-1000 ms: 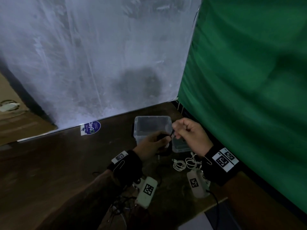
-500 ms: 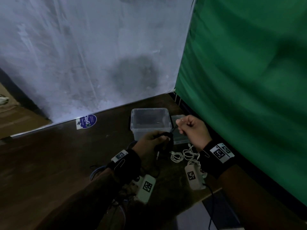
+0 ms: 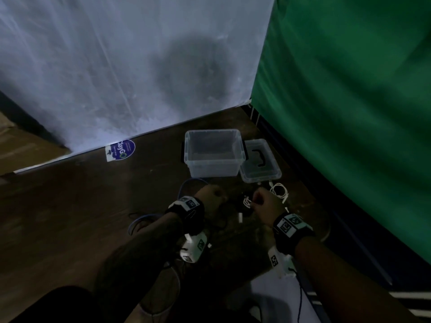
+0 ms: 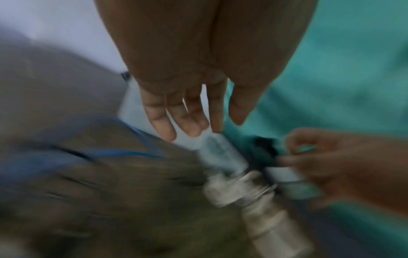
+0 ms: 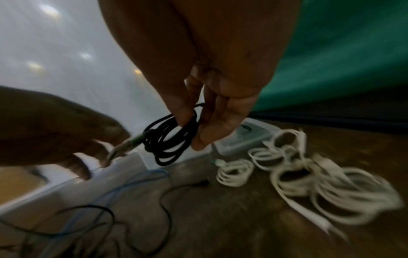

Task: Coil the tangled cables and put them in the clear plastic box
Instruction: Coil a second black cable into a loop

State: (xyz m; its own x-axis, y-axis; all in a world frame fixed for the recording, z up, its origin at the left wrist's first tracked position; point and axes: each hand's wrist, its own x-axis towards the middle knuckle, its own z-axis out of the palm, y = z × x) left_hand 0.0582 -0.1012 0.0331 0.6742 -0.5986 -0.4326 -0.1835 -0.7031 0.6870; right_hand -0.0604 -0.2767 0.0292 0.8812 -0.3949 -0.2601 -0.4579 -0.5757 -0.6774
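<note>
The clear plastic box (image 3: 213,157) stands open on the dark wooden table, with nothing visible inside it. In front of it my right hand (image 3: 258,201) pinches a small black cable coil (image 5: 170,139) between thumb and fingers, just above the table. The coil's plug end (image 5: 123,148) sticks out toward my left hand (image 3: 214,194). In the left wrist view that left hand (image 4: 194,125) has straight, spread fingers and holds nothing. White cables (image 5: 309,178) lie in loose coils to the right. A blue cable (image 3: 144,220) and a thin black cable (image 5: 165,200) trail on the left.
The box's lid (image 3: 260,164) with a black handle lies right of the box. A white plastic sheet rises behind the table and a green curtain (image 3: 349,113) hangs close on the right. A round blue sticker (image 3: 121,150) sits at the table's back edge.
Both hands dropped from in front of the box toward the table. My left hand let go of the black coil, which my right hand now holds alone. The head view tilted down.
</note>
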